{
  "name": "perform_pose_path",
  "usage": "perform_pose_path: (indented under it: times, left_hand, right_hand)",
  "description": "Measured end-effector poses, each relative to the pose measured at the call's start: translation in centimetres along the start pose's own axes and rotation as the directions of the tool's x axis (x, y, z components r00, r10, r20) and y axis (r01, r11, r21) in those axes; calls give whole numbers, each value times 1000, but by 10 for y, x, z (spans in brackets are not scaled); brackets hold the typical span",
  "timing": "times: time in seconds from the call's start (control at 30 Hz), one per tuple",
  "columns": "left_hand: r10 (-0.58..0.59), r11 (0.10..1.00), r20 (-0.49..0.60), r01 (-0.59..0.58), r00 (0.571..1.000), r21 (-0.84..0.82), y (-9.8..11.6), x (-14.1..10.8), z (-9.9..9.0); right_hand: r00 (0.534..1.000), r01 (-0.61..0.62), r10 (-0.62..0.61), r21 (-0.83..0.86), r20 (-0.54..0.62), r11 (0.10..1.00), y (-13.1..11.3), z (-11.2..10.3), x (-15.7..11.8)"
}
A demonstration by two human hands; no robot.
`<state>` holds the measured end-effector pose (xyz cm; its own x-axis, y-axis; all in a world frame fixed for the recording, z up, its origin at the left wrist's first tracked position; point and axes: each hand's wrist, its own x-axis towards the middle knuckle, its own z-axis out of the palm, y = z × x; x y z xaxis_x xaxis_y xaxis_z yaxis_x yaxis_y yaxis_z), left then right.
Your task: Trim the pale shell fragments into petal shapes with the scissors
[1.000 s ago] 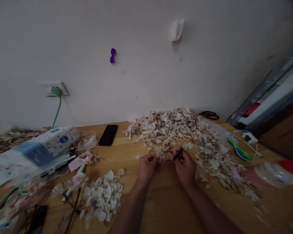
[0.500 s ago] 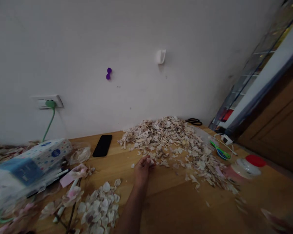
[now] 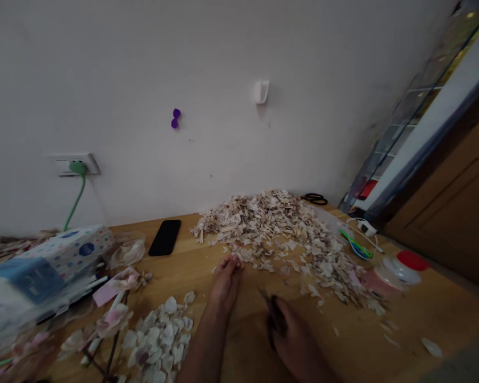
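My left hand (image 3: 225,277) rests low over the wooden table with its fingertips pinched together. A small pale petal-like piece (image 3: 237,259) shows at those fingertips, partly hidden. To its right, my right hand (image 3: 297,338) is closed around scissors (image 3: 277,314) with dark handles, smeared by motion, the blades pointing up and left. Just beyond the left hand spreads a large heap of dry, pale petal-like scraps (image 3: 263,218). Left of my left forearm lies a pile of rounded, whitish petal-like pieces (image 3: 159,338).
A black phone (image 3: 165,237) lies near the wall. Artificial flowers (image 3: 114,322) and a tissue pack (image 3: 75,247) occupy the left side. At right are a red-lidded jar (image 3: 395,274), a white cable (image 3: 367,229) and one loose pale piece (image 3: 431,347). Black-handled scissors (image 3: 315,199) lie behind the heap.
My right hand has come into view in the lower middle with scissors in it. My left hand keeps its pinch, shifted slightly left. A loose pale piece now lies clearly visible at the lower right.
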<state>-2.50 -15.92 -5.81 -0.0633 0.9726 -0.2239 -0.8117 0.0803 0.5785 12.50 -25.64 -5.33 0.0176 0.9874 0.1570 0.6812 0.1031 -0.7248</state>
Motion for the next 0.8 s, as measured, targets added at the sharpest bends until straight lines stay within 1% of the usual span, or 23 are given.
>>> perform_pose_path:
  times: [0.07,0.13,0.17,0.23,0.33,0.4,0.53,0.63,0.8]
  left_hand:
    - [3,999,0,-3,1000,-51,1,1,-1]
    - [10,996,-25,-12,1000,-85,2,3,-2]
    - [19,995,-46,-24,999,-98,2,4,-3]
    - [53,991,-99,-64,994,-118,5,6,-5]
    - [105,985,-162,-125,981,-120,8,9,-5]
    - [130,983,-178,-151,975,-107,10,10,-5]
    - [133,986,-186,-149,974,-74,11,10,-2]
    - [121,990,-193,-132,974,-46,10,8,0]
    - [149,989,-154,-144,977,42,6,8,-1]
  right_hand:
    - [996,69,-64,-75,61,995,-11,11,32]
    - [991,123,-112,-168,73,978,-19,20,63]
    - [989,139,-125,-201,81,970,-20,23,75]
    - [987,146,-124,-245,102,958,-17,26,89]
    - [984,132,-96,-260,148,957,-8,26,94]
    - [980,138,-95,-253,175,958,-4,25,94]
    - [967,174,-117,-251,228,952,-5,21,94]
    - [962,173,-109,-250,251,953,-8,18,95]
    - [960,163,-105,-214,260,963,-8,16,95]
